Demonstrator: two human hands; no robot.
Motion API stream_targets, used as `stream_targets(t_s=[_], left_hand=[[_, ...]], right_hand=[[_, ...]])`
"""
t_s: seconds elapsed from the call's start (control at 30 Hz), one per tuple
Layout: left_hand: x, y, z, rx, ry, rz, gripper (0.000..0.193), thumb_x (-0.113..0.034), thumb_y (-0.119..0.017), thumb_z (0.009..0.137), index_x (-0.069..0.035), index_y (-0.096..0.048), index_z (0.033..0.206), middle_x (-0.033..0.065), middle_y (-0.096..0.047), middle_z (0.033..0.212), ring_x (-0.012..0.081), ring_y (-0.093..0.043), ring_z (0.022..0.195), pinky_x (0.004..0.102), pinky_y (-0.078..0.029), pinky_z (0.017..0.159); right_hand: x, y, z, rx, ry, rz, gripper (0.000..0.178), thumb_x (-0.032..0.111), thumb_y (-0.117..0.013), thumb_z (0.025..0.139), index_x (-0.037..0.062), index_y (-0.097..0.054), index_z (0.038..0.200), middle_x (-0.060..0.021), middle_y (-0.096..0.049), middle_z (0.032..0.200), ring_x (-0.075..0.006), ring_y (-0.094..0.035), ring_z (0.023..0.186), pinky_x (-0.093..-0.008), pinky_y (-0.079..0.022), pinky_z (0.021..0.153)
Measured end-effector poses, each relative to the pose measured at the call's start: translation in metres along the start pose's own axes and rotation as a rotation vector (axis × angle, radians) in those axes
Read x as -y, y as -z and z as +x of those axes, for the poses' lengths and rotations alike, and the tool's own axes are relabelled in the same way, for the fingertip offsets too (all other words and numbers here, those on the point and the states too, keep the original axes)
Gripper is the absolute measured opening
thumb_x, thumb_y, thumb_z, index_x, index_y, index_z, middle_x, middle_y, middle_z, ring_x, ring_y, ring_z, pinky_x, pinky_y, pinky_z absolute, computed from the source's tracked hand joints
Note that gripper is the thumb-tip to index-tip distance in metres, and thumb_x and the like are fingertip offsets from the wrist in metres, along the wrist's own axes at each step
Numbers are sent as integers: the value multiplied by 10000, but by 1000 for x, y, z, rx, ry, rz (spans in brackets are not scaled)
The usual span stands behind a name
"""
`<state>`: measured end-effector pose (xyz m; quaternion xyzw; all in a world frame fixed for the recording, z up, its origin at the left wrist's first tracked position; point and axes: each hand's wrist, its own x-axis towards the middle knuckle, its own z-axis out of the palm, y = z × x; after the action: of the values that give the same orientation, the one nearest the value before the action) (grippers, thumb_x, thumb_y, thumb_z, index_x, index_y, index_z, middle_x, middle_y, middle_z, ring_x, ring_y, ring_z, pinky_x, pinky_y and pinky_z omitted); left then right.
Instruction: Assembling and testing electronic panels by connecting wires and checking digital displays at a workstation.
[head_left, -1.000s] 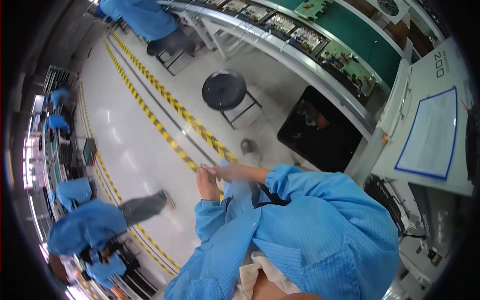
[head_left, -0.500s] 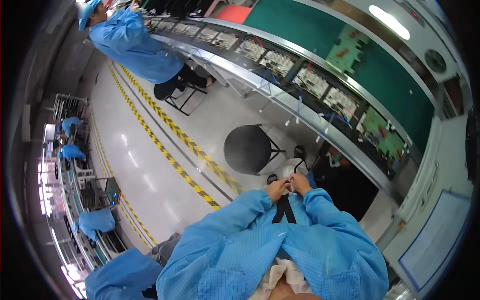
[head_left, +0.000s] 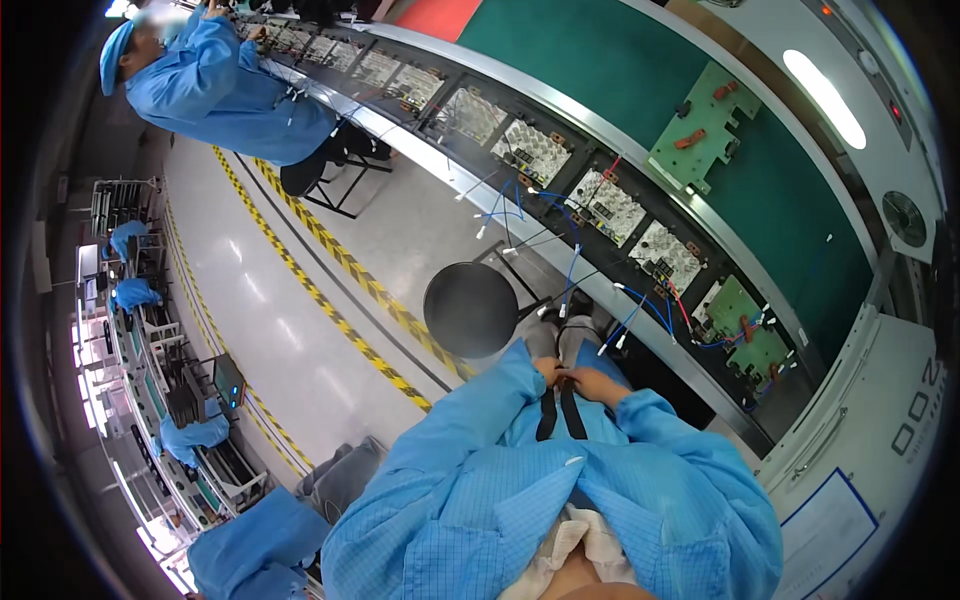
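My left hand [head_left: 547, 371] and my right hand [head_left: 597, 386] meet in front of my waist, both closed with bent fingers. Two flat black straps [head_left: 572, 412] run down the front of my blue work jacket [head_left: 470, 470] to the fingers, which close round their far ends. Anything small between the fingertips is hidden. Just beyond my hands are my legs and feet, beside a round black stool [head_left: 471, 309].
A long conveyor line [head_left: 440, 160] on the right carries circuit boards in black trays, with blue wires [head_left: 570, 262] hanging over its edge. A co-worker [head_left: 225, 95] in blue sits far left. Behind the line lies a green mat [head_left: 600, 60]. Yellow-black tape [head_left: 300, 280] marks the floor.
My view has shifted, bringing the conveyor line and its boards closer. My hands stay together at the straps, the fingers drawn in slightly. The co-worker appears farther left.
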<state>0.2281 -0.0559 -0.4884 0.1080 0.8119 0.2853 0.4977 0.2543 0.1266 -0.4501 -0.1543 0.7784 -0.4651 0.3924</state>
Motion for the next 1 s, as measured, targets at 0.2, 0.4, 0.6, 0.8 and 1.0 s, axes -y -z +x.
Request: stream_targets(t_s=[0.2, 0.4, 0.6, 0.8, 1.0], left_hand=[[-27, 50, -7, 82, -59, -96, 332, -378, -519, 812, -85, -657, 888, 142, -641, 814, 322, -606, 805, 418, -461, 726], [-7, 73, -31, -128, -37, -225, 335, -364, -481, 843, -72, -632, 908, 156, -628, 812, 334, -595, 814, 433, -447, 736], [107, 62, -100, -316, 1, -208, 339, -351, -444, 873, -59, -607, 928, 170, -615, 810, 347, -584, 824, 448, -433, 746], [231, 92, -182, -720, -90, -383, 333, -341, -407, 902, -52, -571, 904, 174, -588, 831, 362, -560, 801, 440, -432, 743], [321, 168, -280, -1218, -255, -257, 229, -259, -442, 886, -58, -548, 858, 140, -570, 756, 313, -550, 697, 399, -420, 546]], right_hand=[[-40, 55, -91, -230, -213, -18, 355, 190, -462, 854, 39, -535, 1166, -148, -552, 1159, -294, -516, 1082, -348, -400, 934], [-138, -28, -111, -313, -609, 849, 324, 165, -478, 851, 61, -555, 1148, -107, -607, 1059, -169, -583, 969, -339, -464, 768], [-142, -133, -15, -744, -564, 347, 353, 211, -544, 808, 47, -555, 1121, -162, -614, 1026, -306, -581, 929, -366, -455, 801], [47, -159, 160, -317, -86, -3, 503, 251, -582, 790, 54, -467, 1238, -201, -492, 1225, -348, -470, 1124, -393, -391, 930], [207, -305, 325, 413, 283, 75, 381, 199, -557, 761, 91, -559, 1127, -200, -606, 1011, -328, -581, 953, -391, -434, 862]])
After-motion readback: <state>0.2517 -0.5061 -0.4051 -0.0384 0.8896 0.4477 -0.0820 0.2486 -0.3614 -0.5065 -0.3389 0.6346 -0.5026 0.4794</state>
